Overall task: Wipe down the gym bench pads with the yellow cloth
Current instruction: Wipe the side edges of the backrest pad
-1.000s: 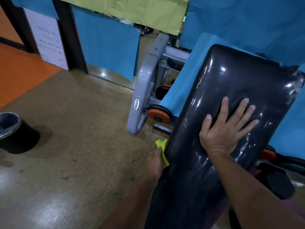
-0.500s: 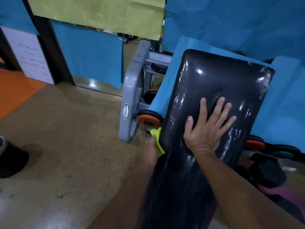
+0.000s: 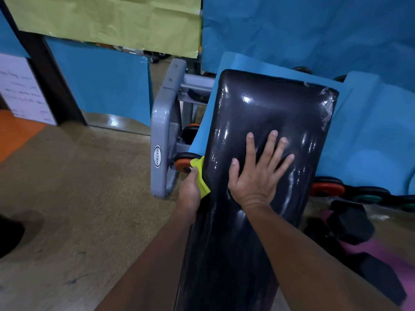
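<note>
A glossy black bench pad [image 3: 269, 113] runs from the bottom middle up to the centre of the view, its far right corner torn. My left hand [image 3: 189, 191] grips the yellow cloth [image 3: 200, 176] and presses it against the pad's left side edge. My right hand [image 3: 258, 173] lies flat on top of the pad with its fingers spread, holding nothing.
A grey Matrix weight rack [image 3: 164, 140] with an orange plate [image 3: 183, 163] stands just left of the pad. Blue sheets [image 3: 370, 135] hang behind. More weight plates [image 3: 326, 189] and black dumbbells [image 3: 350, 221] lie on the floor at the right. A dark bin [image 3: 9, 234] sits at the left edge.
My left hand has slid the cloth farther up the pad's left edge, nearer the orange plate. The view has shifted, so the bin has moved toward the left edge.
</note>
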Demonstrator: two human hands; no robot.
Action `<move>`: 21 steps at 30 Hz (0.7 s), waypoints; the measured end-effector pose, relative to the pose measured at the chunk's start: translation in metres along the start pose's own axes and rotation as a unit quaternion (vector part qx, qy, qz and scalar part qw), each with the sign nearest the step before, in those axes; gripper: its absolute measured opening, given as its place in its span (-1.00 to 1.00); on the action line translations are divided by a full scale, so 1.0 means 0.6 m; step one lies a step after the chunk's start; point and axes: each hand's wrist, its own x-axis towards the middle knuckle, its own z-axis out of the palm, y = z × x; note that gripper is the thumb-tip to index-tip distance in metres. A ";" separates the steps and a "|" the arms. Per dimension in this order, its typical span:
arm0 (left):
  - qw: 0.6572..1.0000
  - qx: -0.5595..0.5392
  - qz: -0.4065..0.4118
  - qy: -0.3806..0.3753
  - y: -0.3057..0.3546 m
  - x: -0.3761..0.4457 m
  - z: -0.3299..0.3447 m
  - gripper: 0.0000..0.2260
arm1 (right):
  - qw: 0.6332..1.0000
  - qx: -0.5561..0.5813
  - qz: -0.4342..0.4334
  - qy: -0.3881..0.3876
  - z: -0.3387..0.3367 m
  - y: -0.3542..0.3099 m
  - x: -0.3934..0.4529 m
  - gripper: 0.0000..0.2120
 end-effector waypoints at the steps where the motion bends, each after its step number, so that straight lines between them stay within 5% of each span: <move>1: 1.000 0.004 0.005 -0.004 -0.004 0.001 -0.001 -0.54 | 1.000 0.001 0.001 0.001 0.000 0.000 0.001 -0.37; 6: 0.999 0.027 -0.043 0.008 -0.050 0.016 -0.028 -0.35 | 1.000 0.004 -0.002 -0.005 -0.003 -0.002 0.001 -0.38; 11: 0.999 0.017 -0.036 0.007 0.008 0.011 0.003 -0.56 | 1.000 0.006 -0.002 -0.007 -0.002 0.000 -0.001 -0.37; 15: 1.000 0.005 -0.004 0.017 -0.003 0.039 0.006 -0.25 | 1.000 0.006 -0.002 -0.004 -0.006 -0.001 0.000 -0.38; 21: 1.000 0.012 -0.007 -0.027 0.007 0.024 0.008 -0.56 | 1.000 0.001 -0.001 -0.011 -0.006 -0.003 -0.001 -0.38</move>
